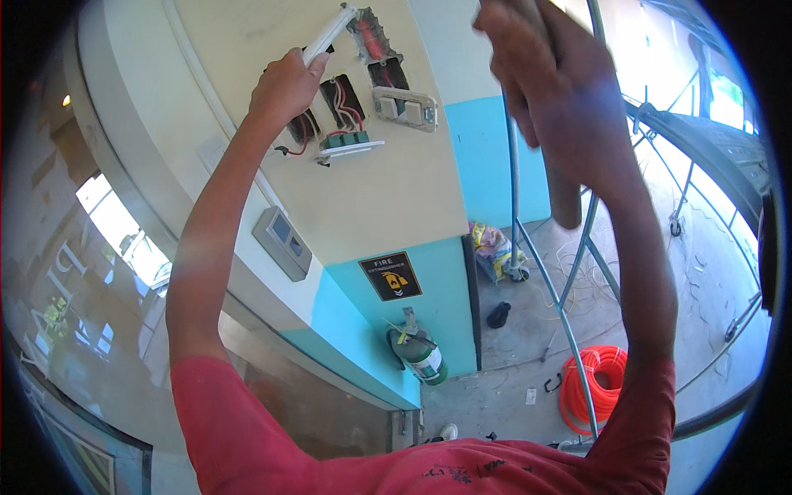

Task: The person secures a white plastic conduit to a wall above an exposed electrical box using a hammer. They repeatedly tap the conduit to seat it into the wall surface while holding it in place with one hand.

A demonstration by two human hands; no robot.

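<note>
My left hand (282,91) grips a long white bar (330,35) whose upper end meets the rough cut recess (370,35) with orange-red conduit in the wall. My right hand (563,99) is raised at the right, closed on a thick brownish bar-like handle (566,205); its upper end is out of view. Below my left hand, wall boxes (338,96) expose red and white wires, with a detached white plate (351,148) hanging on green parts. A switch plate (403,109) hangs loose to their right.
Metal scaffolding (587,256) stands at right. Below are a green extinguisher (423,361) on the turquoise wall, a grey wall device (281,243), an orange hose coil (577,388), a colourful sack (493,247) and loose wires. A glass panel (74,313) is at left.
</note>
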